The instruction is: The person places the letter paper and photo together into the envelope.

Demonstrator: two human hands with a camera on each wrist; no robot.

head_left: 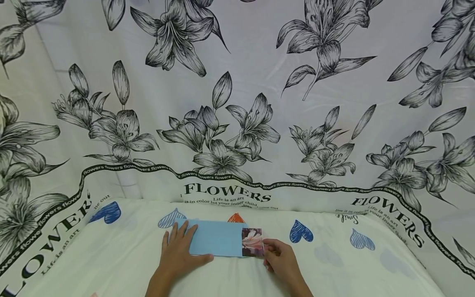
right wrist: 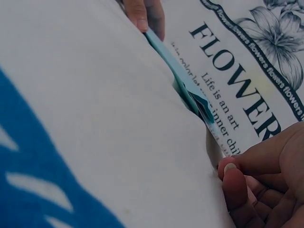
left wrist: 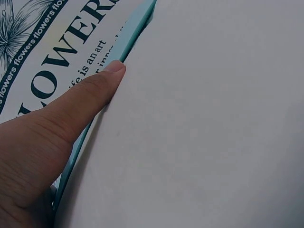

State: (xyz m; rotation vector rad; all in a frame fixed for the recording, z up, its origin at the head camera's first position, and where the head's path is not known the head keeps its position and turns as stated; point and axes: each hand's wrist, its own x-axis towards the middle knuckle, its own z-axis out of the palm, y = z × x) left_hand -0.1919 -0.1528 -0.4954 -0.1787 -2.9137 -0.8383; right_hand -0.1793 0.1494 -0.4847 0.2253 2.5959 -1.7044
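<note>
A light blue paper envelope (head_left: 219, 239) lies flat on the white bedding. My left hand (head_left: 179, 251) rests on its left end with the fingers spread and straight; in the left wrist view the thumb (left wrist: 90, 97) lies along the envelope's near edge. A photo card (head_left: 252, 242) with a pink flower sticks out of the envelope's right end, its left part hidden inside. My right hand (head_left: 280, 258) pinches the card's right edge between thumb and fingers, which the right wrist view shows curled at the card's edge.
The white sheet (head_left: 334, 272) under the envelope bears printed blue hearts (head_left: 301, 232) and a red one. Behind it hangs a white curtain (head_left: 237, 123) with black lily drawings and the lettering FLOWERS. Its lower border meets the sheet.
</note>
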